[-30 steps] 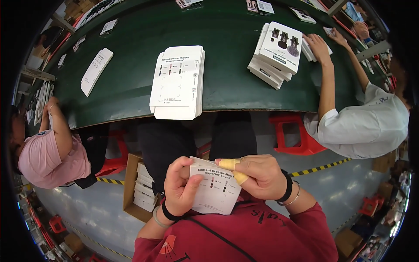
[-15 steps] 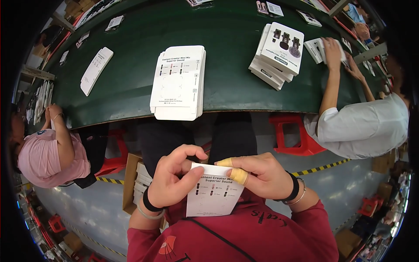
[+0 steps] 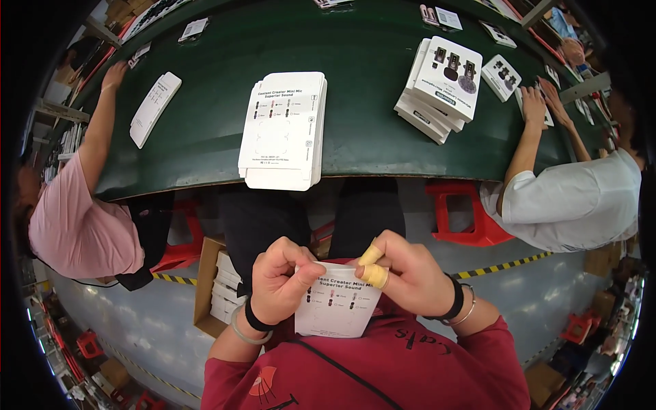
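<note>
Close against the front of a red shirt [image 3: 383, 376], above the person's lap, a white printed carton [image 3: 335, 314] is held roughly upright, its small rows of pictures turned up toward the head camera. At its top left corner the left hand [image 3: 279, 281] grips it, thumb and curled index finger pinching the edge. At the top right corner the right hand [image 3: 418, 283] does the same — its fingers [image 3: 374, 275], two of them wrapped in yellow tape, pinch the carton's rim, tips close together. Each wrist carries a black band and a bracelet.

Just beyond the knees runs the green bench [image 3: 362, 137]. Near its edge lies a pile of flat white cartons [image 3: 283, 130]; a smaller pile [image 3: 156, 109] sits to the left, and a stack of white boxes [image 3: 441, 85] to the right.

Below the bench, left of the lap, an open brown cardboard box [image 3: 203, 290] holds white boxes [image 3: 224, 290]. Farther out, a co-worker in pink [image 3: 85, 222] stretches an arm over the left end of the bench, while a co-worker in a pale shirt [image 3: 574, 198] rests both hands on a white box at the right — a red stool [image 3: 471, 237] stands beside.
</note>
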{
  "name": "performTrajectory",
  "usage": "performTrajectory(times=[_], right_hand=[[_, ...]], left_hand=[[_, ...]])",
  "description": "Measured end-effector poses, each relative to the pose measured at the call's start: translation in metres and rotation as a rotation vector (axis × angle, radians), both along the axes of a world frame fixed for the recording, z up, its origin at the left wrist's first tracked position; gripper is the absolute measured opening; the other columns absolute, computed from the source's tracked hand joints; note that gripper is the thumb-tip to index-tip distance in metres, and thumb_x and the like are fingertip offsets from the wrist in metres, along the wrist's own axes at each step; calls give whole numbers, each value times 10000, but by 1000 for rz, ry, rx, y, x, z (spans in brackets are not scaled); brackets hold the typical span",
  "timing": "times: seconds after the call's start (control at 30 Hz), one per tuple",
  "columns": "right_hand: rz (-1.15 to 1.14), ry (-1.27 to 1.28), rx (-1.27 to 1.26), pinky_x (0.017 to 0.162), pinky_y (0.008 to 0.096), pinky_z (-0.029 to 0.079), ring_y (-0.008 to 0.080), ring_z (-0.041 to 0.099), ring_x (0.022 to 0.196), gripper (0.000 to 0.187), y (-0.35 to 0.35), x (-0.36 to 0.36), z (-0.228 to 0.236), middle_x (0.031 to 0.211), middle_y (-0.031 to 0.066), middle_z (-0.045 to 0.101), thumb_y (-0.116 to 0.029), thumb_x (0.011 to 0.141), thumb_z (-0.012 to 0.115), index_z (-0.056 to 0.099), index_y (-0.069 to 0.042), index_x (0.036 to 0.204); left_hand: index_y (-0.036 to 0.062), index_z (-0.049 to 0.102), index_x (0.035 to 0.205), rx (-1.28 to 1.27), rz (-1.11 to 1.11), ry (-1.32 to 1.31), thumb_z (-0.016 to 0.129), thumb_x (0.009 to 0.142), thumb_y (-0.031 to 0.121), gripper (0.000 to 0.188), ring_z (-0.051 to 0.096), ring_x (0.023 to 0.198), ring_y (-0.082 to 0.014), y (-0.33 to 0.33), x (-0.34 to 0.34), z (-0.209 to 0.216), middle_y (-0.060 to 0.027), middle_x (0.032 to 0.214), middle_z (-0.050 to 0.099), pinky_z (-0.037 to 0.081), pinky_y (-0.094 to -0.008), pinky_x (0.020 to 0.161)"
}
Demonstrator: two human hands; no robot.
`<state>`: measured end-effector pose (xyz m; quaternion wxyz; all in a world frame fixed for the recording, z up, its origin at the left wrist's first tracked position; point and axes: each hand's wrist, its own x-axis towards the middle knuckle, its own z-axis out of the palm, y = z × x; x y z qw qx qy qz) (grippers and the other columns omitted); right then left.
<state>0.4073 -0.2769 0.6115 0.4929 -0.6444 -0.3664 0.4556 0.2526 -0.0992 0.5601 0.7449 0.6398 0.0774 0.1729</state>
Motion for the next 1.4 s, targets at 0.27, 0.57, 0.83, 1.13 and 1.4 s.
performTrajectory(times=[0.27,0.57,0.83,1.13,1.4], right_hand=[[152,-483,69,703,302,550,261,714,790,268,-5,-1,7,983,153,691,-154,912,683,543,3,1078],[-804,-535,770,1017,341,434,195,578,1193,311,-2,94,37,1169,135,661,35,893,622,563,19,1198],[-684,-1514,269,1115,464,347,356,482,1323,282,10,173,-35,1336,134,599,39,890,578,576,-21,1165],[-652,-1589,160,1055,472,401,358,549,1225,287,-1,143,-24,1266,130,629,25,850,618,613,-17,1134],[-434,-978,384,679,287,493,203,614,805,268,19,53,14,997,103,649,-20,810,733,642,1,1061]], left_hand=[[23,505,898,72,41,-76,627,944,34,130,569,678,-91,0,8,1,-82,806,642,432,-209,594],[-31,544,1160,780,592,89,656,938,188,332,584,804,-169,78,69,22,-114,1018,632,475,-272,674],[-40,588,1192,1117,515,468,727,880,239,441,562,798,-153,135,86,-18,-105,995,634,477,-295,702],[-28,589,1024,264,576,79,638,965,161,205,522,707,-33,112,82,5,17,798,589,433,-186,640],[6,584,972,543,300,4,678,925,79,128,517,697,-47,21,41,23,23,833,606,442,-206,629]])
